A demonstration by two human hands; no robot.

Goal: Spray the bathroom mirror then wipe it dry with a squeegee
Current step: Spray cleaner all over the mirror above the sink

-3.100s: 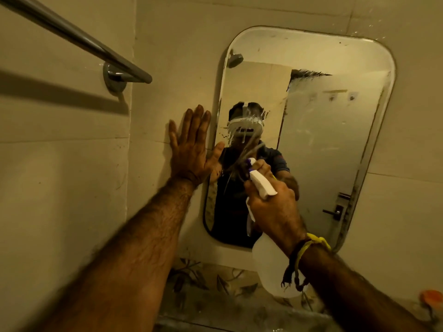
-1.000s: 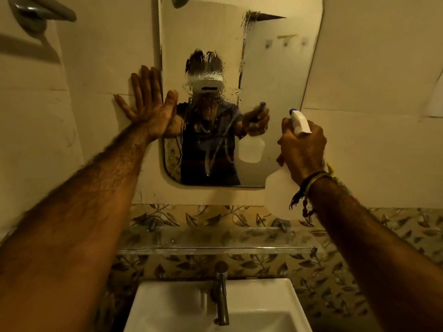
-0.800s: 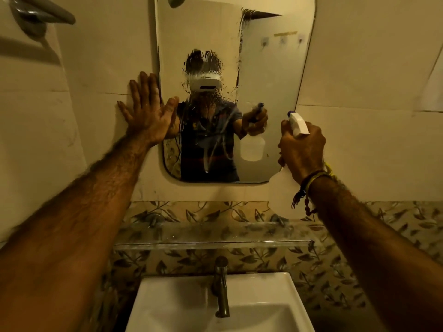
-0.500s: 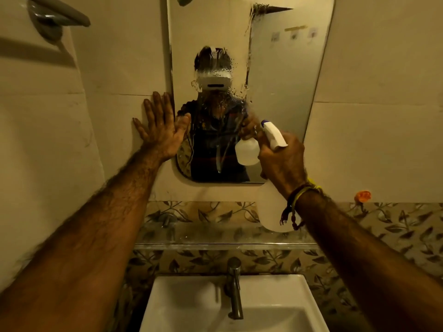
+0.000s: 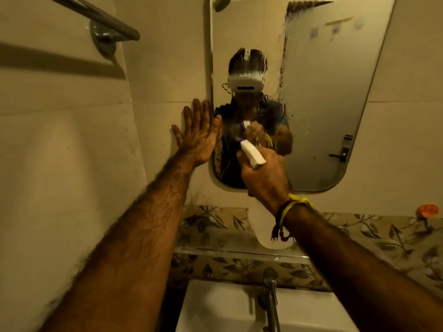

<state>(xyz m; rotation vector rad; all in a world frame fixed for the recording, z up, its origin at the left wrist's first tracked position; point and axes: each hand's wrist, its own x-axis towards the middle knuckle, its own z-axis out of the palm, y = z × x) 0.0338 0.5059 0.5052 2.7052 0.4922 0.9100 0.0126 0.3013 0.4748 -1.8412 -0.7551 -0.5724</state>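
Gripping the white spray bottle (image 5: 268,226) by its neck, the right hand (image 5: 263,176) has its fingers curled round the trigger head, whose nozzle points at the lower left part of the bathroom mirror (image 5: 323,92). The bottle's pale body hangs below the wrist, in front of the leaf-patterned tile band (image 5: 383,236) and just above the glass shelf (image 5: 215,245). Yellow and dark threads (image 5: 287,209) are tied round that wrist.

The left hand (image 5: 196,135) lies flat on the wall tile (image 5: 155,68) with fingers straight and slightly spread, holding nothing; its thumb reaches the mirror's left edge.

Wet streaks run down the left half of the glass over the person's reflection, which shows a white headset and a dark shirt. The right half of the glass is largely dry and reflects a door with a lever handle. The right hand and bottle head cover part of the mirror's lower edge.

A chrome towel bar (image 5: 96,17) on a round bracket juts from the wall at upper left. Below the shelf sits a white basin (image 5: 215,312) with a metal tap (image 5: 271,298) standing at its back edge. A small orange object (image 5: 428,210) shows at the far right, against the wall above the patterned tiles; what it is cannot be told. No squeegee can be made out.
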